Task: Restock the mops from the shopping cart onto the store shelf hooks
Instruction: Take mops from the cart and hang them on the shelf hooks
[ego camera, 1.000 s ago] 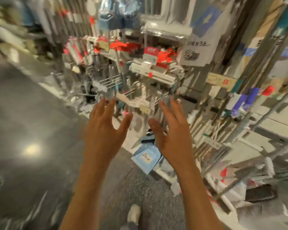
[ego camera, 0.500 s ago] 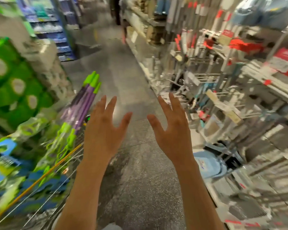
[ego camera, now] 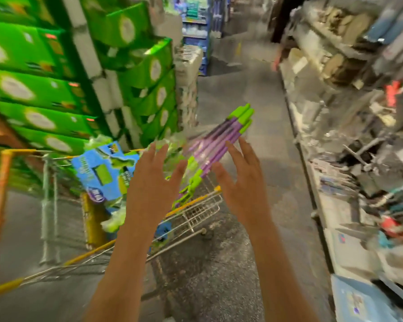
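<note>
Several mops with purple and green handles [ego camera: 221, 133] lean out of a wire shopping cart [ego camera: 196, 205] with yellow trim, their tips pointing up and right. Blue and green mop packaging [ego camera: 102, 175] stands in the cart basket. My left hand [ego camera: 154, 180] is raised in front of the cart with fingers spread and nothing in it. My right hand [ego camera: 240, 180] hovers just right of the mop handles, open too, its fingers close to the handles without gripping them. The store shelf [ego camera: 358, 159] with hanging goods runs along the right, blurred.
Stacked green boxes [ego camera: 44, 89] fill the left side behind the cart. The grey aisle floor [ego camera: 254, 89] stretches ahead between the cart and the right shelving. Blue packs [ego camera: 358, 298] lie low at the bottom right.
The view has swung left from the shelf hooks to the cart. The mops and cart now sit in the centre, right behind both open hands, which kept their spread pose.
</note>
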`<state>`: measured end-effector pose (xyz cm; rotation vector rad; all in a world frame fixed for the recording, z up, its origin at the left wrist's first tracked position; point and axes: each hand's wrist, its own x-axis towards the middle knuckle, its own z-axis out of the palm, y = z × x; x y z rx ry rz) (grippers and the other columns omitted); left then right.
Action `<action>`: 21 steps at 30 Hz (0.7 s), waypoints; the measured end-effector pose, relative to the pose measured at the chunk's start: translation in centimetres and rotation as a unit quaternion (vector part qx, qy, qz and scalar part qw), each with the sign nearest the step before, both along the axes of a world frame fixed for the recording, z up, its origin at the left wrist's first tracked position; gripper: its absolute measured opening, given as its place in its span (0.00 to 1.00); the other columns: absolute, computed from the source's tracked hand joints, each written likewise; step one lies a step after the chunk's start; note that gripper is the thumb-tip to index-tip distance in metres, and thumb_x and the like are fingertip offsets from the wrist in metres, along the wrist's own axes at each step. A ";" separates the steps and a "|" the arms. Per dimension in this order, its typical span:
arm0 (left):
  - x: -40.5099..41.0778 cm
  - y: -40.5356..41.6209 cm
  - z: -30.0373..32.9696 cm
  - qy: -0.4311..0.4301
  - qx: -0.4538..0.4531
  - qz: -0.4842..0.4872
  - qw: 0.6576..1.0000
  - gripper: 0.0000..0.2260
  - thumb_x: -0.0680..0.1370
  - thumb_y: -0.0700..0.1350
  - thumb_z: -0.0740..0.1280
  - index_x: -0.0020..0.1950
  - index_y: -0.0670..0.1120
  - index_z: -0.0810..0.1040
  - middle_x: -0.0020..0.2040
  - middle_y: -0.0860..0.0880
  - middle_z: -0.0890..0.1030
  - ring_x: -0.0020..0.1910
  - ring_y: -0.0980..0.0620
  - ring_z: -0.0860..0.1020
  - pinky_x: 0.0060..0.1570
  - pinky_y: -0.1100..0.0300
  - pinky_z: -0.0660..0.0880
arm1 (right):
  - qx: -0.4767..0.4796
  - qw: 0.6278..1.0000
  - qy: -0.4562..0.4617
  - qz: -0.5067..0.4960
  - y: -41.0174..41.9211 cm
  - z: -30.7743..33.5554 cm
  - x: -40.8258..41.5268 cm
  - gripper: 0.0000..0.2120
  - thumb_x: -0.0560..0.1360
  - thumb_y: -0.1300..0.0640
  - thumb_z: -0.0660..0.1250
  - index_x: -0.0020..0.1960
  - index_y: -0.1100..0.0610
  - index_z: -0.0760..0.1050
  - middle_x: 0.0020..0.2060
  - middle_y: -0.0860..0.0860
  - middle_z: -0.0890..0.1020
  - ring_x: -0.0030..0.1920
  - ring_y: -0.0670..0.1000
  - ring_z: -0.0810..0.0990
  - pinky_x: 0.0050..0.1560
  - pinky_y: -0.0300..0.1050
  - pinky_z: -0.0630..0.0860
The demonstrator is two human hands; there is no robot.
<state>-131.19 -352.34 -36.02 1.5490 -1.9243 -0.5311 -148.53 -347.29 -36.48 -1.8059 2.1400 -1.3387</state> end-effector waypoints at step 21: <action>7.5 -12.5 -9.6 0.189 0.224 0.124 0.948 0.26 0.83 0.60 0.56 0.78 0.51 0.66 0.77 0.48 0.68 0.75 0.46 0.67 0.71 0.48 0.66 | 0.204 0.964 -0.018 0.169 -17.6 -8.1 8.4 0.31 0.80 0.37 0.60 0.78 0.50 0.63 0.80 0.47 0.58 0.80 0.47 0.53 0.78 0.50 0.54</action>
